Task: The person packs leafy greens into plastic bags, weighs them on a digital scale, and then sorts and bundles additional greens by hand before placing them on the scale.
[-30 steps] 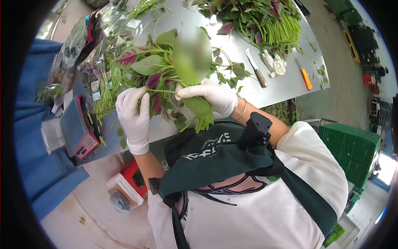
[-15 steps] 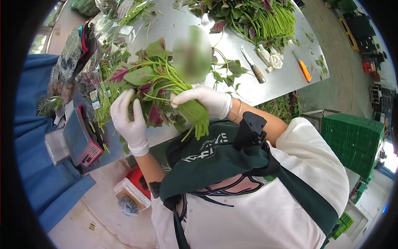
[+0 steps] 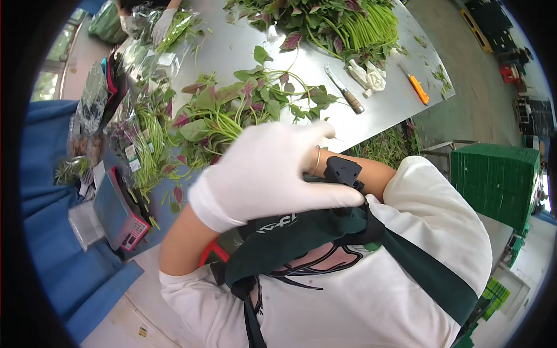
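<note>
My left hand (image 3: 270, 171), in a white glove, is raised close to the camera. Its thumb is stretched out and apart from the fingers, and nothing shows in it. Behind it my right hand is almost wholly covered; only the wrist with a bracelet (image 3: 316, 160) and the forearm show. Just beyond the hands are leafy amaranth stems (image 3: 223, 119) with green and purple leaves. Whether my right hand grips any of them is hidden. More loose amaranth sprigs (image 3: 301, 95) lie on the metal table (image 3: 371, 119).
A big amaranth pile (image 3: 354, 29) lies at the back. To its front are a wooden-handled knife (image 3: 346, 93), white gloves (image 3: 368, 76) and an orange cutter (image 3: 419, 90). Bagged greens (image 3: 145, 139) and a scale (image 3: 122, 211) are left. Another person's gloved hand (image 3: 163, 26) is at far left. Green crates (image 3: 493, 185) stand right.
My left hand has swung right and up toward the camera, across my right hand. The bunch my right hand held upright is no longer seen there. Another person's hand has come into view.
</note>
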`<state>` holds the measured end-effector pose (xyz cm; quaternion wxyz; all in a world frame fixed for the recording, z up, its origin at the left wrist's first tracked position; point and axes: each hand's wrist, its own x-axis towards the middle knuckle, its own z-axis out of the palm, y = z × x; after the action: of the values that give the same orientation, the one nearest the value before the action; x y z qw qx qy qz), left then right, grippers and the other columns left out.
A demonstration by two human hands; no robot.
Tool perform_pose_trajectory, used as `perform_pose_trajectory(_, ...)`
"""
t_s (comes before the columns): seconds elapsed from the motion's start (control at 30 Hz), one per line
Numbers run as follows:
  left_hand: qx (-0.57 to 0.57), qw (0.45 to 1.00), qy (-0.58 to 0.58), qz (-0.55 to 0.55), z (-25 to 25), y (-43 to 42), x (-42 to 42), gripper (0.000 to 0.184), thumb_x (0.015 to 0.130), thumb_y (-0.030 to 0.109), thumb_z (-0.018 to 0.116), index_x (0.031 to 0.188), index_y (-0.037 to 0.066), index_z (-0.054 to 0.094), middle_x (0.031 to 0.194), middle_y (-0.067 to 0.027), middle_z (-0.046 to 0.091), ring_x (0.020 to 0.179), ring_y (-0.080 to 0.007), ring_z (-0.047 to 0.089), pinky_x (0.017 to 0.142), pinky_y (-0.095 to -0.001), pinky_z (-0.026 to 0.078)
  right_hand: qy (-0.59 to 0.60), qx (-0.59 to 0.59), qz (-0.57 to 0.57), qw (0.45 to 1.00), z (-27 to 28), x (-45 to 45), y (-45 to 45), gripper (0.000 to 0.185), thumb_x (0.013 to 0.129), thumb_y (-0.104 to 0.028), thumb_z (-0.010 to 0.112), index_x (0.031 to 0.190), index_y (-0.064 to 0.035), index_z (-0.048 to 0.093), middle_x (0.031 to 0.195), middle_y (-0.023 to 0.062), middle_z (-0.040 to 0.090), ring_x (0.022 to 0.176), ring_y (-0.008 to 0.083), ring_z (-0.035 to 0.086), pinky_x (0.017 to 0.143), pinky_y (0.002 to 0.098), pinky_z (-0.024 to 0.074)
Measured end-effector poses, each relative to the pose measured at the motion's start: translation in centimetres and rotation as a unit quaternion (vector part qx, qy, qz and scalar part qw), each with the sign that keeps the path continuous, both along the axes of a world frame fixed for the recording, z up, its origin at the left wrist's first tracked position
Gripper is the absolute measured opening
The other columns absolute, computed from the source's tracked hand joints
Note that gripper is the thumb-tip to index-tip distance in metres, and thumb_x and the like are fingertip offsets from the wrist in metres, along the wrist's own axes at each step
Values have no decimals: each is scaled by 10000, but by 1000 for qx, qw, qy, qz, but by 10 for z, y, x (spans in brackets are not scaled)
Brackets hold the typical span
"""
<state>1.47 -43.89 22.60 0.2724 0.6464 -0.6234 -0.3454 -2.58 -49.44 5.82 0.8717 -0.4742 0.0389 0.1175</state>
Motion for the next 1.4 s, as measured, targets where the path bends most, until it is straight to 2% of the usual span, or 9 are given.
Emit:
perform_pose_trajectory(0.03,0,998,-56,-31,3,-6,-9,558,642,456,702,983,29,587,643,-98,549,541,-201,544,498,-300,404,-2,0,0,1000,2,-1,0,131,762,-172,623,810,-50,608,751,16,591,661,94,538,602,239,437)
perform_pose_trajectory(0.1,-36,995,-79,-42,-10,-12,-20,408,684,410,667,843,41,597,611,-133,552,563,-277,567,509,-332,431,-9,2,2,1000,0,2,-2,131,762,-172,624,809,-50,607,745,14,588,657,91,534,600,239,433)
perform_pose_trajectory(0.2,-69,995,-46,-55,-20,-19,-22,299,734,350,626,752,54,589,579,-110,552,535,-283,564,503,-339,440,-9,2,-1,1000,3,-2,-3,131,763,-172,627,809,-51,605,737,11,583,652,88,528,596,239,426)
perform_pose_trajectory(0.5,-65,996,-53,10,-25,-12,-23,313,716,353,661,792,65,568,597,-91,549,530,-253,568,480,-327,432,-14,2,9,1000,1,2,-3,133,765,-173,635,806,-52,600,714,2,569,635,79,509,583,238,407)
perform_pose_trajectory(0.6,-154,986,-64,-1,-23,-10,-25,301,680,337,692,792,84,574,599,-64,548,519,-229,564,477,-316,425,-16,4,10,1000,2,1,-6,133,765,-173,637,805,-52,598,706,0,564,630,76,503,579,238,401)
perform_pose_trajectory(0.8,-213,972,-99,-9,-23,-6,-23,342,612,344,735,811,103,592,611,-23,554,518,-196,563,492,-289,420,-20,11,7,1000,2,1,-2,135,767,-174,643,804,-53,595,691,-6,554,619,70,491,571,237,388)
perform_pose_trajectory(0.9,-206,967,-150,-27,-19,-4,-24,366,609,355,739,818,91,594,637,-27,568,543,-203,576,508,-287,435,-19,8,2,1000,3,1,-3,136,767,-174,645,803,-53,593,683,-9,549,614,66,484,567,237,382)
perform_pose_trajectory(1.1,-274,949,-157,-3,-21,4,-27,413,598,399,741,812,79,591,669,-61,589,581,-212,596,525,-287,465,-3,10,-7,1000,7,-1,-3,135,769,-168,647,760,-55,573,650,-16,536,594,63,476,556,238,371)
perform_pose_trajectory(1.4,-291,940,-178,7,-22,3,-28,438,577,418,753,808,83,589,640,-55,576,556,-205,588,511,-277,463,8,18,-5,1000,5,-1,-1,133,776,-154,637,734,-57,557,644,-19,529,579,59,465,548,239,367)
